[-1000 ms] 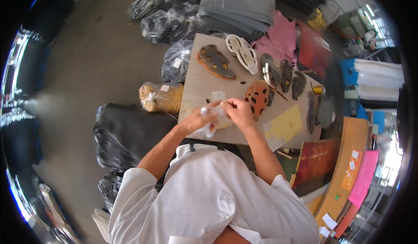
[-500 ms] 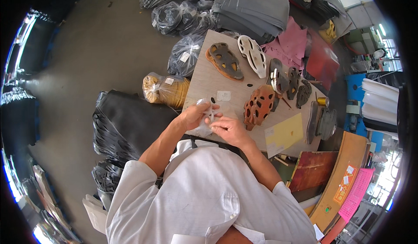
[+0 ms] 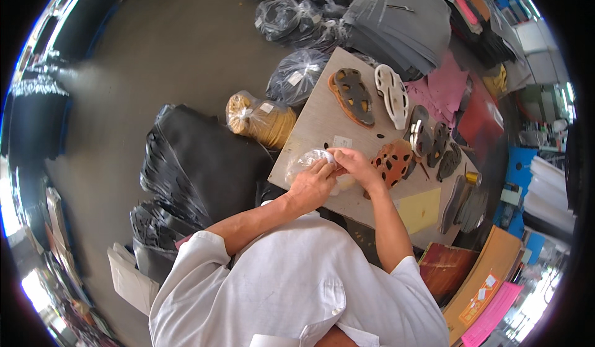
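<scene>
A clear plastic bag (image 3: 304, 161) is held over the near left part of the worktable (image 3: 365, 137). My left hand (image 3: 312, 186) is closed on it, the fingers bunched around the gathered plastic. Against those fingertips, my right hand (image 3: 354, 165) pinches the same bunched plastic. What the bag contains, if anything, I cannot make out. Just right of my right hand lies a stack of orange-brown shoe-upper pieces with cut-out holes (image 3: 393, 161). A small white label (image 3: 342, 141) is on the tabletop beyond my fingers.
Farther back lie a dark perforated upper (image 3: 354, 96) and a white one (image 3: 392, 96). Grey upper pieces (image 3: 439, 141), yellow paper (image 3: 418, 210) and a gold spool (image 3: 473, 178) are to the right. Bagged yellow pieces (image 3: 263, 119) and black sheets (image 3: 198, 155) flank the table's left.
The view has shifted, so the table sits farther right and lower. My hands have turned and come together; the bag now bulges out beyond my left fingers.
</scene>
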### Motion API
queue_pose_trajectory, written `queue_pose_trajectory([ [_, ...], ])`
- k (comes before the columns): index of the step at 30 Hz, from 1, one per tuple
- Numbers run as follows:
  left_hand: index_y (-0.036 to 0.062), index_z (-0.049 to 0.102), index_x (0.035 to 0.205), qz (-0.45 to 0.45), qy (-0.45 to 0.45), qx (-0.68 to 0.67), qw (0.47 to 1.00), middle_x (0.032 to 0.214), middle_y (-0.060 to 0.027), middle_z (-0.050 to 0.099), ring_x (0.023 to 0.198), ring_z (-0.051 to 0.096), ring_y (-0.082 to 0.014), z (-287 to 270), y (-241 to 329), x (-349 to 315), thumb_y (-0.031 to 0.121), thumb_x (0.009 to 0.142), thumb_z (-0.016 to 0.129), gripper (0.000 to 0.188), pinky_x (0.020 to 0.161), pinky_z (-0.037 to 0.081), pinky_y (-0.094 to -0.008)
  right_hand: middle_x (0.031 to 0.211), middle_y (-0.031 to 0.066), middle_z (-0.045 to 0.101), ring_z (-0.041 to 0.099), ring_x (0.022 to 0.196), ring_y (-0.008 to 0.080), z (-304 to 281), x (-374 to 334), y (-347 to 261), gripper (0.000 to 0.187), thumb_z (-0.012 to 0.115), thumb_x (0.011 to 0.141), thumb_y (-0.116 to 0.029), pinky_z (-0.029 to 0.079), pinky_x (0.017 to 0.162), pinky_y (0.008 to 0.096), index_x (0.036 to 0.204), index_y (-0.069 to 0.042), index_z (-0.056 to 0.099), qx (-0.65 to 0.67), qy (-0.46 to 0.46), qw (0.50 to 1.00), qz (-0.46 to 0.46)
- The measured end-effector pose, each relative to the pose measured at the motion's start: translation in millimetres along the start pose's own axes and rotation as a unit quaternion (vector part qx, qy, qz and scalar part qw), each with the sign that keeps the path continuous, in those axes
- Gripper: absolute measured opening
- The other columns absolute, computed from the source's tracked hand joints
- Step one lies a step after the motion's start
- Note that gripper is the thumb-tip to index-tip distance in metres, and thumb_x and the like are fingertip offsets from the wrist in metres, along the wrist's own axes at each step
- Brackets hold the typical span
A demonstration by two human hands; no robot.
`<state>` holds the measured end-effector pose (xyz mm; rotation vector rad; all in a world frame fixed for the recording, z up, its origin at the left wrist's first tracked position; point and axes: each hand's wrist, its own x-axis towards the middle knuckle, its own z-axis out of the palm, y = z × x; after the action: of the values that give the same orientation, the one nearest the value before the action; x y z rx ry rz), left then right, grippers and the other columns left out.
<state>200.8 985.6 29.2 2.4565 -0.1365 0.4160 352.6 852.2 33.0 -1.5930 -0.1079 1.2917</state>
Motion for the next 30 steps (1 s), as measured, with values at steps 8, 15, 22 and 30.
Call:
queue_pose_trajectory([
  [8,-0.0010,0.072,0.105,-0.012,0.019,-0.007,1.000,0.124,-0.0102,0.066,0.120,0.064,-0.0316,19,-6,-21,0.007,0.080,0.072,0.027,0.089,0.061,-0.0370,0.084,0.0062,0.074,0.064,0.078,0.0112,15,-1,26,0.024,0.068,0.100,-0.021,0.052,0.074,0.0296,0.106,0.001,0.075,-0.230,0.207,0.934,-0.176],
  [15,-0.0015,0.073,0.110,0.044,0.087,-0.023,0.995,0.131,-0.0118,0.065,0.127,0.063,-0.0331,22,-8,-27,0.006,0.084,0.073,0.027,0.080,0.064,-0.0373,0.086,0.0026,0.070,0.060,0.078,0.0084,-1,2,39,0.028,0.066,0.102,-0.024,0.051,0.073,0.0285,0.116,0.000,0.073,-0.357,0.178,0.914,-0.075],
  [22,0.0001,0.074,0.113,0.044,0.044,-0.086,0.994,0.134,-0.0123,0.065,0.128,0.062,-0.0348,30,-7,-23,0.005,0.082,0.074,0.031,0.090,0.062,-0.0400,0.073,-0.0058,0.058,0.049,0.067,0.0052,9,-27,6,0.029,0.071,0.100,-0.027,0.041,0.061,0.0254,0.088,-0.001,0.072,-0.243,0.128,0.957,-0.098],
  [30,0.0052,0.076,0.112,-0.024,-0.039,-0.079,0.996,0.140,-0.0096,0.065,0.132,0.056,-0.0356,4,-33,-98,-0.001,0.068,0.073,0.044,0.112,0.048,-0.0455,0.074,-0.0016,0.062,0.056,0.065,0.0076,-19,20,39,0.025,0.071,0.099,-0.027,0.042,0.060,0.0250,0.091,-0.003,0.071,-0.011,0.288,0.958,0.001],
])
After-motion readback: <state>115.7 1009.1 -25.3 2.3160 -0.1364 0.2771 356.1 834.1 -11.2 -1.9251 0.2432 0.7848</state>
